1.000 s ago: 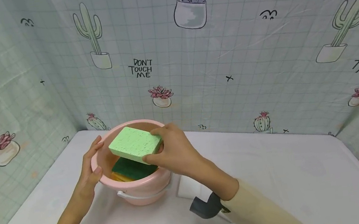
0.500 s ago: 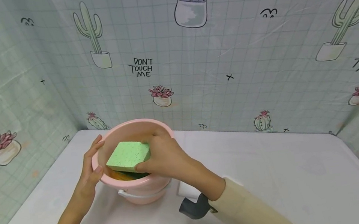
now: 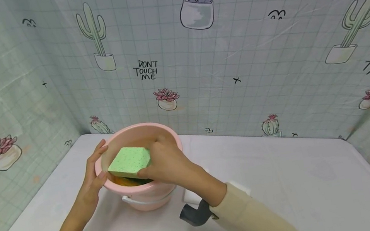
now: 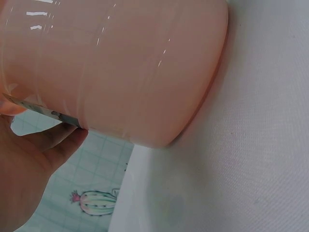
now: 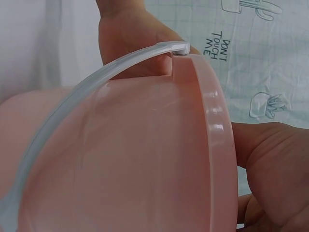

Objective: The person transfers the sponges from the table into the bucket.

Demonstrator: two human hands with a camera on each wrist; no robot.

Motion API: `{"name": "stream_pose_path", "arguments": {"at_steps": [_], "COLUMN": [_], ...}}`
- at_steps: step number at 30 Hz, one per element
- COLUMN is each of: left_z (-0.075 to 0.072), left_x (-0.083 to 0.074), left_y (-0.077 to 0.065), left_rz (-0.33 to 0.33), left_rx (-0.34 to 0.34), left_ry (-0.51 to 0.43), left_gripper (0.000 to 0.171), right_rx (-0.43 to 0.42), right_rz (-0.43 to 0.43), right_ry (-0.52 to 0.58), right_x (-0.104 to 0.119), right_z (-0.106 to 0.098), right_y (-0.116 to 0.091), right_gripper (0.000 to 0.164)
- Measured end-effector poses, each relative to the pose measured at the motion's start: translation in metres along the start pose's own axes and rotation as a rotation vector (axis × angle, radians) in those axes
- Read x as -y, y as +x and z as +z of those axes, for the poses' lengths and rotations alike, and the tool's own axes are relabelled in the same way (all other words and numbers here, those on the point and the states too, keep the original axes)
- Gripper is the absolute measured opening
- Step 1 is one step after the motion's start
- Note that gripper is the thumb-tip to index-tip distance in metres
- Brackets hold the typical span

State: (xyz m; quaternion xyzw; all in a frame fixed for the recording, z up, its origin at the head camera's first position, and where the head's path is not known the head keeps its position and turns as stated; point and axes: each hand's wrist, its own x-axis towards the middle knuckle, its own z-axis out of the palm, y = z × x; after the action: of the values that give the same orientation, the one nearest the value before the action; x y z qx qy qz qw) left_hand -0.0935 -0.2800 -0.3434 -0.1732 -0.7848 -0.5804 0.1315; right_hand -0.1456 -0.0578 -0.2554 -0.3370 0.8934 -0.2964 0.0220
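Observation:
My right hand [image 3: 168, 160] pinches a light green sponge [image 3: 128, 161] between thumb and fingers, down inside the mouth of a pink bucket [image 3: 146, 196]. Under the sponge, a strip of something yellow [image 3: 125, 181] with a dark green part shows; most of it is covered. My left hand [image 3: 90, 186] holds the bucket's left side, its thumb at the rim and its fingers along the outside wall. In the left wrist view those fingers lie against the bucket wall [image 4: 120, 63]. The right wrist view shows the right hand [image 5: 282, 176] over the rim, with its fingertips hidden.
A white bail handle [image 3: 149, 202] hangs down the bucket's front. Something white and flat [image 3: 191, 197] lies on the white table [image 3: 303, 189], partly beneath my right forearm. Cactus-print sheeting [image 3: 233, 58] rises behind and at both sides.
My right hand has lowered the green sponge into the bucket and shifted it slightly left, covering the dark green and yellow thing below. The left hand and bucket have stayed put.

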Motion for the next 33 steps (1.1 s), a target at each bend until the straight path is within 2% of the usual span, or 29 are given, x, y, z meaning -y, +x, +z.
{"name": "stream_pose_path", "arguments": {"at_steps": [7, 12, 17, 19, 22, 25, 29, 33], "left_z": [0.0, 0.0, 0.0, 0.0, 0.0, 0.0, 0.0, 0.001], "left_x": [0.001, 0.001, 0.001, 0.001, 0.001, 0.001, 0.0, 0.0], "left_y": [0.0, 0.0, 0.001, 0.001, 0.001, 0.0, 0.0, 0.001], "left_rz": [0.005, 0.009, 0.008, 0.011, 0.017, 0.018, 0.016, 0.029], "left_rx": [-0.002, -0.001, -0.002, -0.003, -0.004, -0.004, -0.003, 0.0], "left_ry": [0.0, -0.006, -0.002, 0.001, 0.007, 0.007, 0.002, -0.006], "left_gripper": [0.056, 0.056, 0.056, 0.056, 0.056, 0.055, 0.055, 0.055], "right_rx": [0.033, 0.062, 0.08, 0.072, 0.053, 0.039, 0.007, -0.062], "right_rz": [0.064, 0.091, 0.08, 0.066, 0.039, 0.011, -0.021, -0.028], "right_ry": [-0.091, -0.115, -0.094, -0.086, -0.054, 0.017, 0.133, 0.189], "right_x": [0.002, 0.003, 0.001, 0.0, -0.001, -0.002, -0.006, -0.012], "right_z": [0.0, -0.002, -0.005, -0.006, -0.007, -0.009, -0.017, -0.028], "right_y": [0.001, 0.001, 0.002, 0.003, 0.001, -0.002, -0.011, -0.024], "right_gripper": [0.043, 0.026, 0.038, 0.037, 0.022, 0.017, 0.025, 0.045]}}
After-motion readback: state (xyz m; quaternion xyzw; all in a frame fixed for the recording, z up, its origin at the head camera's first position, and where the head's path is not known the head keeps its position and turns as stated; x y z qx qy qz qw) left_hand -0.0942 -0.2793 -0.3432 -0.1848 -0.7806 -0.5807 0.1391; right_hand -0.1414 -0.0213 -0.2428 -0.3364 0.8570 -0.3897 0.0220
